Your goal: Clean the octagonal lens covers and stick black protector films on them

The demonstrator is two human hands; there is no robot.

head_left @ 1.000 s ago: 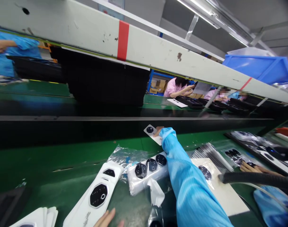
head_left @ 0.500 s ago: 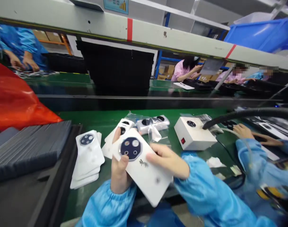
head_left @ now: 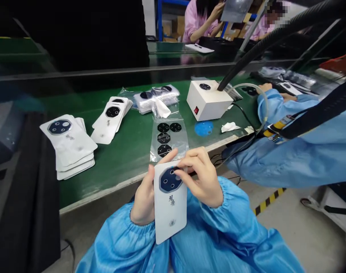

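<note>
A white panel [head_left: 171,214] with a dark blue octagonal camera patch is held upright in front of me, past the bench's front edge. My left hand [head_left: 144,197] grips it along the left side, thumb at the edge and fingers behind. At the patch's upper right corner, the thumb and fingers of my right hand [head_left: 202,176] pinch together. Just beyond lies a clear sheet [head_left: 182,138] bearing several black octagonal stickers. Similar white panels are piled at the left [head_left: 73,146], and a smaller fanned pile [head_left: 108,121] lies beside them.
A white box [head_left: 209,102] with a red switch stands behind a blue disc [head_left: 204,129]. Bagged parts [head_left: 155,98] lie at the bench's middle. A black hose arches over the right. A co-worker's blue sleeve [head_left: 269,104] is at the right; people in pink sit across.
The view has turned down and right. The panel has gone from slanted to nearly upright, and my right hand has moved from its side to the patch corner. The sticker sheet now shows.
</note>
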